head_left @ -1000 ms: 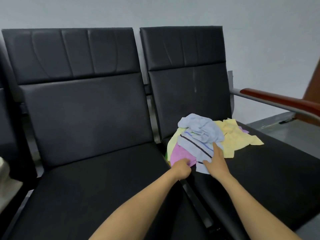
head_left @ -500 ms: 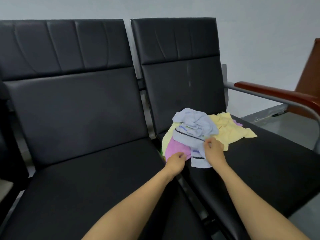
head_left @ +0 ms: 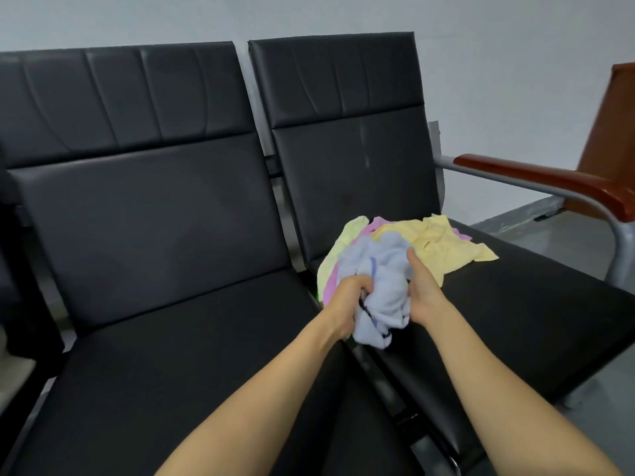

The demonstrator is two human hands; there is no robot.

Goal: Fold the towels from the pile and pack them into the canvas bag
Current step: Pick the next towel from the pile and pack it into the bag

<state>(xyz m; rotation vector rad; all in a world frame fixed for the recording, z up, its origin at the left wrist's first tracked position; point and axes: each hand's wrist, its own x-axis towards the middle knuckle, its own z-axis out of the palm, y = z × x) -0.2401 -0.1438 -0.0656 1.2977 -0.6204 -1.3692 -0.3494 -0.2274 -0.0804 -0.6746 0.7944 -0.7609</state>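
gripping crumpled blue towel (head_left: 385,280) in both hands. left hand (head_left: 347,298): fingers curled tight into the cloth. right hand (head_left: 424,297): thumb straight along the towel's side, other fingers hidden behind it. just beyond the fingertips, yellow towel (head_left: 438,242) and pink towel (head_left: 378,223) heaped on the black seat (head_left: 522,304).

No lettering, label, brand mark or number can be read anywhere in view — not on the black seats (head_left: 171,372), the crumpled pale-blue towel (head_left: 385,286), the pile (head_left: 443,245) behind it, or the wooden armrest (head_left: 536,176).
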